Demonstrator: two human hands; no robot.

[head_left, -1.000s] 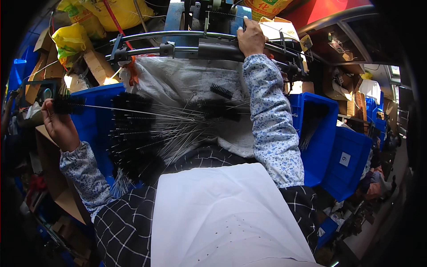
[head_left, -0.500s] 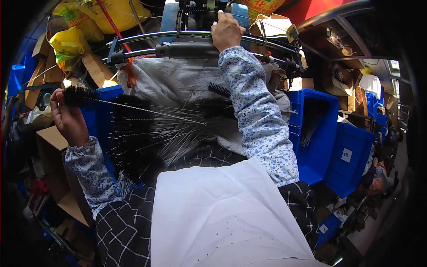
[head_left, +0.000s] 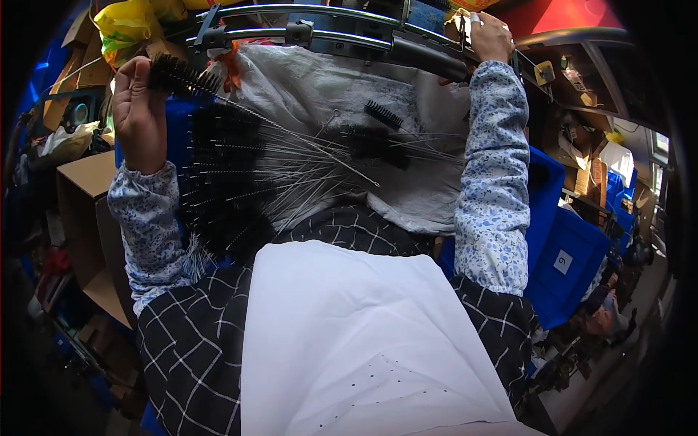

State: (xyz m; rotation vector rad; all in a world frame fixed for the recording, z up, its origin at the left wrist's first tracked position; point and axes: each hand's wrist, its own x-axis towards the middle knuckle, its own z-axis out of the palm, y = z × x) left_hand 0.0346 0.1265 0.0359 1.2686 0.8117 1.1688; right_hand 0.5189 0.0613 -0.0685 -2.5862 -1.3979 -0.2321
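Observation:
My left hand [head_left: 139, 116] is closed on the bristled head of a black wire brush [head_left: 182, 76]. Its twisted wire stem slants down to the right and ends in a small loop. Below lies a pile of similar brushes [head_left: 225, 163], black heads to the left and bare stems to the right, on a whitish woven sheet [head_left: 305, 83] over my lap. More black brush heads [head_left: 374, 143] rest right of the pile. My right hand [head_left: 492, 38] reaches to the right end of a metal-railed machine [head_left: 334, 36], near an opened carton; its fingertips are largely hidden.
Blue plastic bins [head_left: 571, 265] stand at my right. An open cardboard box [head_left: 91, 178] is at my left. Yellow bags [head_left: 127, 29] lie at the far left. A small black brush [head_left: 383, 114] rests on the sheet below the rails.
My right hand has moved right from the middle of the machine to the end of the rails. My left hand, still gripping the brush, sits slightly higher and farther right in view. The view has shifted.

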